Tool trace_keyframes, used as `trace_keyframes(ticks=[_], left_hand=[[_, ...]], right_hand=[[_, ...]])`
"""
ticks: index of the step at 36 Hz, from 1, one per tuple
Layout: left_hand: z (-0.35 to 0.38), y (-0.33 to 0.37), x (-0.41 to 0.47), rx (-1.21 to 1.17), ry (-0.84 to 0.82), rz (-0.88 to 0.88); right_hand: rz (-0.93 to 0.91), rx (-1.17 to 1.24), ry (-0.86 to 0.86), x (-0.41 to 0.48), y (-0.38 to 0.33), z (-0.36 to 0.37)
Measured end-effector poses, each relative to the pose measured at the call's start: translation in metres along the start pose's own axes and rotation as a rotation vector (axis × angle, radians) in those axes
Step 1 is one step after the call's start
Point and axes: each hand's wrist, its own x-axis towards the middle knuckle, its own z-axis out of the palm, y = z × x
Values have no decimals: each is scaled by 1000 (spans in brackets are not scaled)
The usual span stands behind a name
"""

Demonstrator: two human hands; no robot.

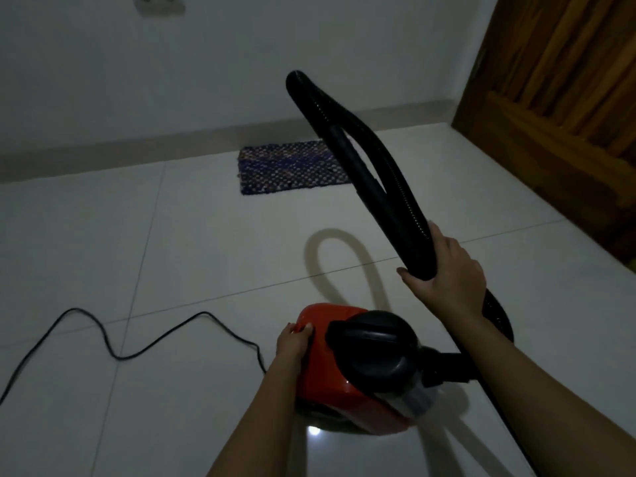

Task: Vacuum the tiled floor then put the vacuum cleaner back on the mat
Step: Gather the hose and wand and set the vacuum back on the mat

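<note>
Red vacuum cleaner (344, 376), black hose (371, 173), blue-speckled mat (285, 166)

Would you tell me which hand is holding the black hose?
The right hand grips the hose; the left hand holds the red vacuum cleaner instead.
</note>
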Motion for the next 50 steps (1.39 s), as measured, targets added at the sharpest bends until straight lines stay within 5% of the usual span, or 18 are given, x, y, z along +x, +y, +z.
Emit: trace_keyframes(ticks=[4, 7, 10, 14, 18, 31, 41, 50], left_hand=[[9, 10, -23, 139, 47, 58], [22, 17, -53, 206, 97, 365], [37, 22, -84, 271, -94, 643], [46, 13, -90, 747, -323, 835], [49, 6, -81, 1097, -247, 993], [63, 23, -73, 1564, -157, 1028], [68, 43, -82, 1766, -574, 735], [49, 61, -172, 1695, -672, 572]], right_hand=[[35, 66, 20, 2, 13, -18], [58, 117, 21, 3, 20, -28], [56, 142, 17, -1, 27, -35], [55, 167, 25, -9, 37, -47], [60, 202, 39, -18, 50, -58], [101, 231, 81, -27, 83, -51], [237, 271, -69, -58, 87, -76], [257, 375, -159, -44, 50, -163]])
